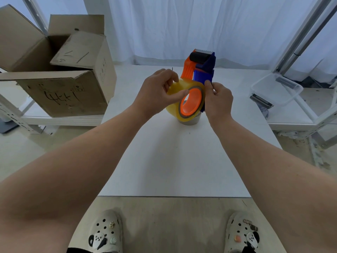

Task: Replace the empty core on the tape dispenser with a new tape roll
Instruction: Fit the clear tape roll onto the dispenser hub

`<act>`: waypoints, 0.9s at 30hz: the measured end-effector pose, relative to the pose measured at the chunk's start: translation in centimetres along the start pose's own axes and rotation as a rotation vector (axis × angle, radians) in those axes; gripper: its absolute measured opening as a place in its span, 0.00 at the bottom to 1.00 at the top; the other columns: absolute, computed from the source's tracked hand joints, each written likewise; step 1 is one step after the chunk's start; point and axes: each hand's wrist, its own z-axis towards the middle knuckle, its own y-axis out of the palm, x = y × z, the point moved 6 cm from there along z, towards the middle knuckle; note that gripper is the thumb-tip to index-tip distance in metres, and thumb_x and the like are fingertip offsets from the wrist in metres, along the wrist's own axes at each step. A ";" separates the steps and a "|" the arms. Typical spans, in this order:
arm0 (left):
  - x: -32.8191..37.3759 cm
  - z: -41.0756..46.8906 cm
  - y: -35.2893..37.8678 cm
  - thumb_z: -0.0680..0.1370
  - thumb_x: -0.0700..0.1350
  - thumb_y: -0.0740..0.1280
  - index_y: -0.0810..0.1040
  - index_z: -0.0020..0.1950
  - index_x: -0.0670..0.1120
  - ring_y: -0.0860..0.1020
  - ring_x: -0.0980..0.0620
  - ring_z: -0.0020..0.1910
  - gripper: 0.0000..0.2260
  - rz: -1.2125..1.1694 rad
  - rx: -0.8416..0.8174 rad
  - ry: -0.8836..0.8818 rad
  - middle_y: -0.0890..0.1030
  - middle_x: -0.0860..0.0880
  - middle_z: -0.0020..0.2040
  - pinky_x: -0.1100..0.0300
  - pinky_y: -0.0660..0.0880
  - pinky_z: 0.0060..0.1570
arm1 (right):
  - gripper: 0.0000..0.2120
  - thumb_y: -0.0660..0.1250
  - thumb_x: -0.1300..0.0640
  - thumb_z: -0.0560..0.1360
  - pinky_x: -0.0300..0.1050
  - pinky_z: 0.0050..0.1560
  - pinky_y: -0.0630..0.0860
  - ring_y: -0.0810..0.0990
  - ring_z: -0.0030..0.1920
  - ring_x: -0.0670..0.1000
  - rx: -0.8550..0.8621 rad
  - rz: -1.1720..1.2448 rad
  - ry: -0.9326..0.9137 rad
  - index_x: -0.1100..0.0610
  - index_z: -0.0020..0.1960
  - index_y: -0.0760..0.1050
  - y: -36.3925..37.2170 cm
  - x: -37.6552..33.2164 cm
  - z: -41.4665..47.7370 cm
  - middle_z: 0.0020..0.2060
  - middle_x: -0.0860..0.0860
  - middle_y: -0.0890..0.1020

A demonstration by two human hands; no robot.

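One tape roll point(174, 106) is pinched by the left grip point(156, 92), one dispenser point(204, 70) by the right grip point(218, 101), apparently one core point(191, 121) beneath.

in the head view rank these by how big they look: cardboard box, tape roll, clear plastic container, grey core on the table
1. cardboard box
2. clear plastic container and tape roll: about alike, roll held nearer the camera, so not ranked
3. grey core, mostly hidden behind the roll
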 end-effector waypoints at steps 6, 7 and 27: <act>0.0 0.0 -0.1 0.69 0.54 0.73 0.76 0.42 0.38 0.71 0.48 0.37 0.18 0.009 0.020 0.004 0.77 0.40 0.40 0.56 0.71 0.36 | 0.17 0.56 0.50 0.81 0.47 0.54 0.78 0.79 0.47 0.51 -0.020 0.024 -0.012 0.61 0.53 0.78 0.3 -0.2 -0.3 0.49 0.56 0.83; 0.0 -0.1 -0.1 0.69 0.53 0.73 0.75 0.40 0.38 0.69 0.48 0.36 0.19 0.010 0.021 0.004 0.76 0.39 0.39 0.55 0.70 0.35 | 0.17 0.57 0.51 0.81 0.46 0.54 0.78 0.79 0.47 0.50 -0.018 0.031 -0.014 0.61 0.53 0.78 0.3 -0.2 -0.4 0.49 0.56 0.83; 0.2 -0.3 0.4 0.70 0.58 0.71 0.71 0.55 0.47 0.74 0.48 0.36 0.21 -0.019 0.014 -0.058 0.77 0.42 0.39 0.54 0.75 0.38 | 0.16 0.57 0.52 0.81 0.44 0.47 0.77 0.76 0.39 0.48 0.001 0.149 0.002 0.48 0.35 0.69 0.3 0.2 0.1 0.32 0.44 0.75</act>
